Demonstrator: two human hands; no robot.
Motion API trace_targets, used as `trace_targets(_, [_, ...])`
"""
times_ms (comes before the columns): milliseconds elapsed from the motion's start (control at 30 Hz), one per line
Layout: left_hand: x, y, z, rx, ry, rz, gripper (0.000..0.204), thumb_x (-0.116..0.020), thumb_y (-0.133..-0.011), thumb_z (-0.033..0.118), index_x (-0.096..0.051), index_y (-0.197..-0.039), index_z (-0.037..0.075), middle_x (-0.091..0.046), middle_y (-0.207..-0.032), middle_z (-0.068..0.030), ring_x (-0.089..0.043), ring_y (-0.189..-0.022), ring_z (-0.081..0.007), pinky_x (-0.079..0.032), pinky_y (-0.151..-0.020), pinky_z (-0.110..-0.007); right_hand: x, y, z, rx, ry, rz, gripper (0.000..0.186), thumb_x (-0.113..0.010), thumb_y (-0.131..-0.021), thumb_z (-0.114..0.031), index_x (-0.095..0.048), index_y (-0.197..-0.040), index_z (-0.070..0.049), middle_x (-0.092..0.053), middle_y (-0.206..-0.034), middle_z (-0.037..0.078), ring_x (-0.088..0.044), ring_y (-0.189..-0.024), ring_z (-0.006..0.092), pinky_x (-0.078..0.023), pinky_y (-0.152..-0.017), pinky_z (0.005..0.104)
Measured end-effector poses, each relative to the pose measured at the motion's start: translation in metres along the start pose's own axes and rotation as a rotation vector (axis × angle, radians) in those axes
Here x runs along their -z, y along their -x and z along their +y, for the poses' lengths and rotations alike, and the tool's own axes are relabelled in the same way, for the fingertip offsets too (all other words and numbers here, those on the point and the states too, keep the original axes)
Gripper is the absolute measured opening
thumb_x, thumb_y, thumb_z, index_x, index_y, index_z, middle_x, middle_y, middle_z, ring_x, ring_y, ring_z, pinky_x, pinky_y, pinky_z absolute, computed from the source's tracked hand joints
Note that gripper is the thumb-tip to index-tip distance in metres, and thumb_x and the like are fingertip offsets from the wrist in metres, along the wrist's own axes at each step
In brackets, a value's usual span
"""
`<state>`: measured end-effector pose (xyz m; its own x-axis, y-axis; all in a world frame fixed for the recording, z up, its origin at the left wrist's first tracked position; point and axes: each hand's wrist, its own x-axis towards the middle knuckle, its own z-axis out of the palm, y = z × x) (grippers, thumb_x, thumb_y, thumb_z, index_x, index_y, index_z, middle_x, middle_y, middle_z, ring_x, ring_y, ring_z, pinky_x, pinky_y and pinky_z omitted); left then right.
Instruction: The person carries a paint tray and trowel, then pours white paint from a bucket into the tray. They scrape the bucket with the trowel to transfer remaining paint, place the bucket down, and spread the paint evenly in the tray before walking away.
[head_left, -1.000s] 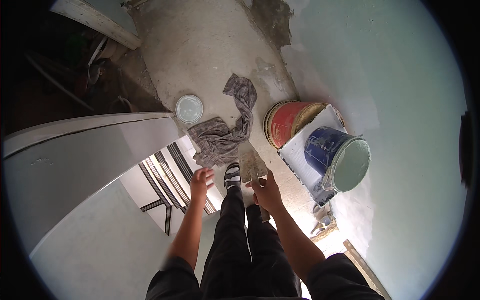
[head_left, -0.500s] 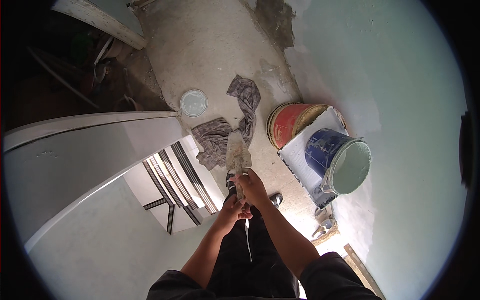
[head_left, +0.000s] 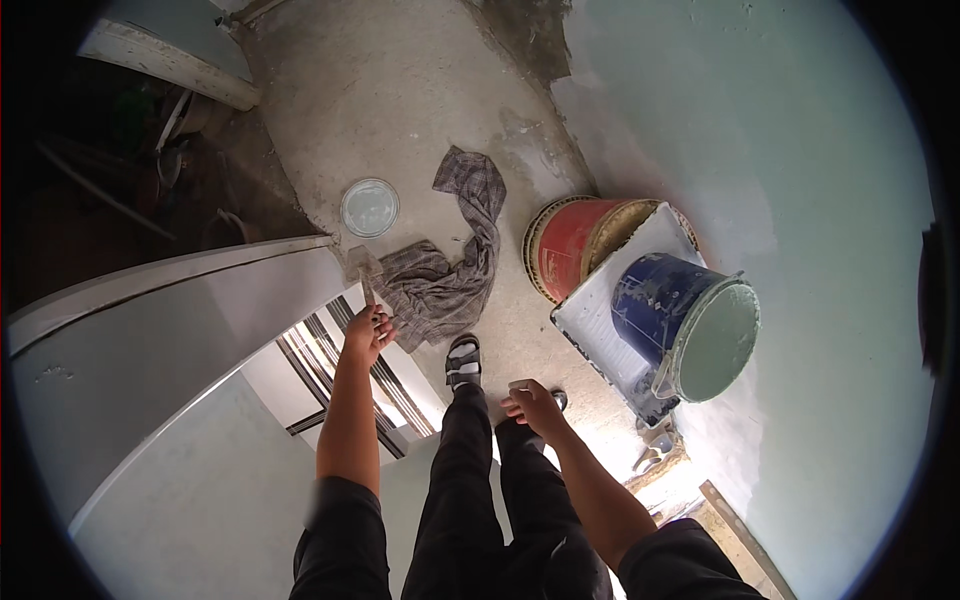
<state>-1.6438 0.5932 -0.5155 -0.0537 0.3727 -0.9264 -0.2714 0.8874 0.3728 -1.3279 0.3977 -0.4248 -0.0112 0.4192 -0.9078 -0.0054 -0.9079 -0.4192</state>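
Head view: the left hand [head_left: 368, 335] is reaching forward on the left side, its fingers closing around the handle of a scraper [head_left: 363, 266]. The scraper's flat, stained blade is pointing away from the person, and in this view it is showing between the end of a pale partition [head_left: 215, 268] and the left edge of a crumpled, patterned cloth [head_left: 468, 265]; whether it is touching either one, I cannot tell. The right hand [head_left: 536, 410] is hovering low in front of the right leg, its fingers bending inward. Something pale is appearing at its fingertips, but it is too small to make out, so I cannot say whether this hand is grasping anything.

The cloth is lying in folds on the concrete floor [head_left: 370, 100], ahead of a sandalled foot [head_left: 463, 362]. A round, pale lid-like disc [head_left: 370, 208] is resting just beyond the blade. To the right, a red bucket [head_left: 567, 245] is standing near the pale green wall [head_left: 840, 230], with a white, dark-edged tray [head_left: 592, 312] partly covering it. A blue, paint-smeared bucket [head_left: 652, 298] is sitting on the tray, its open mouth showing a pale green inside.
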Motion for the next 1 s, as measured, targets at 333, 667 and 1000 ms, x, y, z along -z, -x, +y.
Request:
trace_targets(333, [0.015, -0.056, 0.029, -0.004, 0.189, 0.013, 0.034, -0.047, -0.107, 0.039, -0.059, -0.098, 0.009, -0.049, -0.073, 0.0019, -0.049, -0.064, -0.0137, -0.051, -0.071, -0.033, -0.014, -0.043, -0.007, -0.013, -0.017, -0.005, 0.032, -0.052, -0.102, -0.031, -0.054, -0.116, -0.002, -0.073, -0.107, 0.011, -0.07, -0.089, 0.0186, -0.053, -0.071, 0.0307])
trace_targets(667, [0.034, -0.027, 0.027, -0.331, 0.291, 0.101, 0.063, -0.043, -0.105, 0.05, -0.026, -0.156, 0.017, -0.04, -0.155, -0.0059, -0.036, -0.143, -0.0301, -0.032, -0.114, -0.053, -0.002, -0.011, -0.036, 0.058, -0.024, -0.006, 0.031, -0.05, -0.103, -0.032, -0.057, -0.115, -0.005, -0.072, -0.106, 0.008, -0.067, -0.087, 0.0172, -0.054, -0.076, 0.0318])
trace_targets(1000, [0.038, 0.101, -0.073, -0.204, -0.233, 0.071, 0.05, -0.048, -0.104, 0.043, -0.039, -0.146, 0.017, -0.045, -0.15, -0.0102, -0.045, -0.135, -0.0318, -0.042, -0.104, -0.057, 0.034, 0.085, 0.01, 0.03, -0.053, 0.102, 0.027, -0.054, -0.099, -0.028, -0.058, -0.107, -0.003, -0.075, -0.099, 0.008, -0.069, -0.08, 0.0161, -0.053, -0.066, 0.0297])
